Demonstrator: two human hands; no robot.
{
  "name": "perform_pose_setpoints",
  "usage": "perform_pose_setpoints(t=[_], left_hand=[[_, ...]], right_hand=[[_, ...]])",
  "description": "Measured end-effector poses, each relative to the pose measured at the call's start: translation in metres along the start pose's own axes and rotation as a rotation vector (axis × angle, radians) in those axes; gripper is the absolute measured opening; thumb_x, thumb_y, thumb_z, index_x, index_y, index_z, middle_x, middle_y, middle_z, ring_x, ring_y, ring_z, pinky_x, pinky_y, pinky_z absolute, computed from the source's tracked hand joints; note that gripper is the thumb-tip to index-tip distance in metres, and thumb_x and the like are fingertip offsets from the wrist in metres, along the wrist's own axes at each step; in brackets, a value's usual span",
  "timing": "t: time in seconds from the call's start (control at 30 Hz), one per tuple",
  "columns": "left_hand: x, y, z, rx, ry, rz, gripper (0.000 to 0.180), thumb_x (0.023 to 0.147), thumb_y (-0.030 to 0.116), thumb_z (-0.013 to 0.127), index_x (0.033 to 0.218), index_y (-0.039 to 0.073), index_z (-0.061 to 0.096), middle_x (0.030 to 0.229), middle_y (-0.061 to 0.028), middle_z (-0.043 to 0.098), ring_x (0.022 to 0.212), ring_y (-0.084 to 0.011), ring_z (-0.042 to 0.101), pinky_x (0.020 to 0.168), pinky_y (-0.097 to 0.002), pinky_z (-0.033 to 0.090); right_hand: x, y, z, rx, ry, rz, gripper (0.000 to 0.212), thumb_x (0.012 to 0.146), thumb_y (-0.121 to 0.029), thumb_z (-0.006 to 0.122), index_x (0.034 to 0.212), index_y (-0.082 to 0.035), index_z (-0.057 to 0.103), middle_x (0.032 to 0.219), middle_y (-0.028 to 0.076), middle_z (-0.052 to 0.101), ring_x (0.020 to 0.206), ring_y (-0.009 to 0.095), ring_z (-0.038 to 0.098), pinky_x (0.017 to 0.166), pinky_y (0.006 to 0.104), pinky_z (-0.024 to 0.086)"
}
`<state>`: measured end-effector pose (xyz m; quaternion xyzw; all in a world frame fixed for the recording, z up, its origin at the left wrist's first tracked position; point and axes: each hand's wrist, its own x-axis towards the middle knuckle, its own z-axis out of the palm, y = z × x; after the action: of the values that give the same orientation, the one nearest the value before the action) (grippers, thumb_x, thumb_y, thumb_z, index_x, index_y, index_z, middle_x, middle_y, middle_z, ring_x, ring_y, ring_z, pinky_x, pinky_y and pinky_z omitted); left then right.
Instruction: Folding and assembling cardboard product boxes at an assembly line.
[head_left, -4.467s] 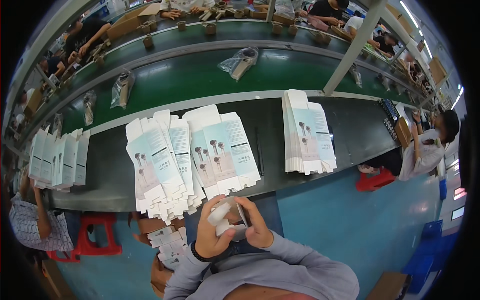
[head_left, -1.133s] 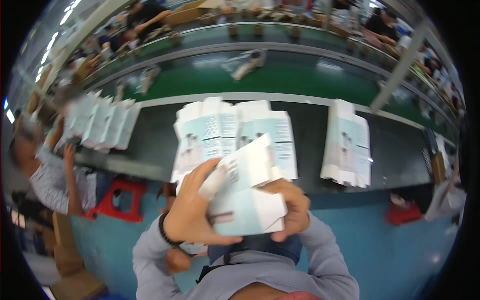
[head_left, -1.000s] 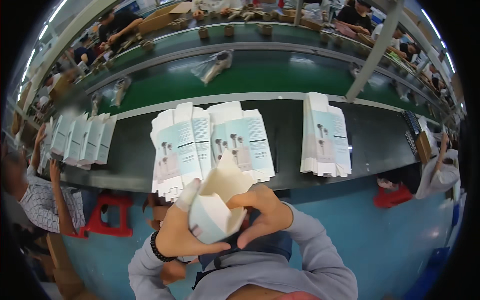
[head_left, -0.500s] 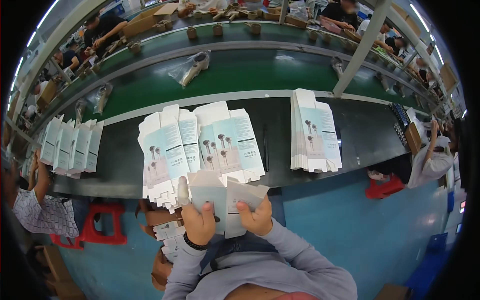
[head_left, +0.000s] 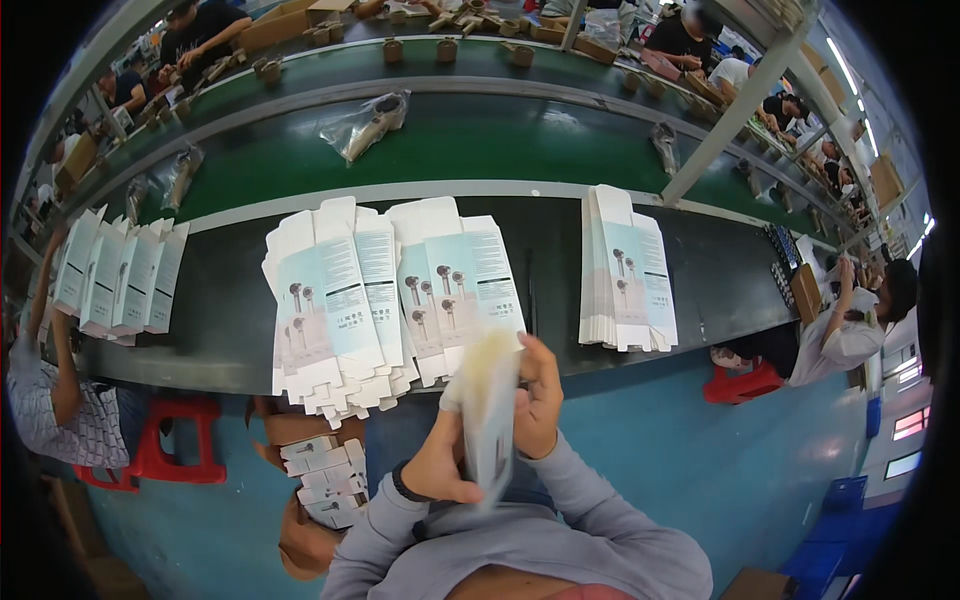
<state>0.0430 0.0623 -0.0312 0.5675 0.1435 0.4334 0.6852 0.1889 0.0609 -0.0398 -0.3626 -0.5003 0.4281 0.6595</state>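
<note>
Between my hands is a light-blue and white folding carton (head_left: 488, 425), stood on edge and smeared by motion, above my lap. My left hand (head_left: 440, 462) grips its left side, with a whitish cover on one finger. On the opposite side my right hand (head_left: 540, 400) has its fingers curled against the carton's upper part. Just beyond them, flattened cartons of the same print lie on the dark table in a left stack (head_left: 335, 300) and a middle stack (head_left: 458, 285). A third, neater stack (head_left: 628, 275) lies to the right.
A dark pen (head_left: 530, 295) lies beside the middle stack. Behind the table, a green conveyor (head_left: 480, 145) carries bagged appliances (head_left: 372, 128). Standing cartons (head_left: 120, 270) are at far left near a co-worker. A brown box (head_left: 330, 432) with folded cartons sits below the table, left of me.
The carton has turned from lying spread between my hands to standing narrow and edge-on. My hands have come closer together, the left moving right. The view has shifted slightly.
</note>
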Motion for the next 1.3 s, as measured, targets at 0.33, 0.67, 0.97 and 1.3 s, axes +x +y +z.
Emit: perform_pose_setpoints(t=[0.33, 0.67, 0.97, 1.3], left_hand=[[0.004, 0.000, 0.004, 0.609, 0.271, 0.080, 0.087, 0.071, 0.026, 0.072, 0.135, 0.003, 0.018, 0.138, -0.0245, 0.018, 0.125, -0.0449, 0.022, 0.101, -0.0479, 0.024], [0.003, 0.029, -0.019, 0.948, 0.038, 0.209, 0.058, 0.079, 0.045, 0.057, 0.119, 0.004, 0.050, 0.120, -0.0146, 0.049, 0.129, -0.0454, 0.019, 0.096, -0.0661, 0.010], [0.003, 0.024, 0.004, 0.542, 0.299, 0.255, 0.050, 0.074, 0.001, 0.061, 0.120, 0.001, 0.043, 0.103, -0.0157, 0.056, 0.097, -0.0281, 0.053, 0.086, -0.0370, 0.040], [0.002, 0.003, -0.004, 0.544, 0.254, 0.564, 0.059, 0.073, 0.000, 0.056, 0.127, 0.001, 0.032, 0.095, -0.0140, 0.051, 0.090, -0.0247, 0.052, 0.079, -0.0350, 0.043]], right_hand=[[-0.009, -0.009, 0.000, -0.035, -0.158, 0.128, 0.101, 0.074, -0.051, 0.065, 0.137, 0.000, 0.005, 0.128, 0.014, 0.038, 0.121, 0.021, 0.035, 0.099, 0.0357, 0.029], [-0.027, -0.005, -0.022, -0.276, -0.308, 0.210, 0.083, 0.073, -0.030, 0.070, 0.135, 0.001, 0.023, 0.128, 0.014, 0.039, 0.117, 0.022, 0.039, 0.096, 0.0340, 0.032], [-0.029, -0.004, 0.021, -0.011, -0.093, 0.002, 0.057, 0.089, -0.034, 0.049, 0.129, -0.001, 0.028, 0.120, 0.019, 0.043, 0.109, 0.026, 0.045, 0.092, 0.0359, 0.035], [-0.028, -0.003, 0.033, 0.135, -0.021, -0.184, 0.037, 0.091, -0.029, 0.047, 0.116, -0.004, 0.036, 0.121, 0.024, 0.042, 0.104, 0.025, 0.049, 0.088, 0.0356, 0.040]])
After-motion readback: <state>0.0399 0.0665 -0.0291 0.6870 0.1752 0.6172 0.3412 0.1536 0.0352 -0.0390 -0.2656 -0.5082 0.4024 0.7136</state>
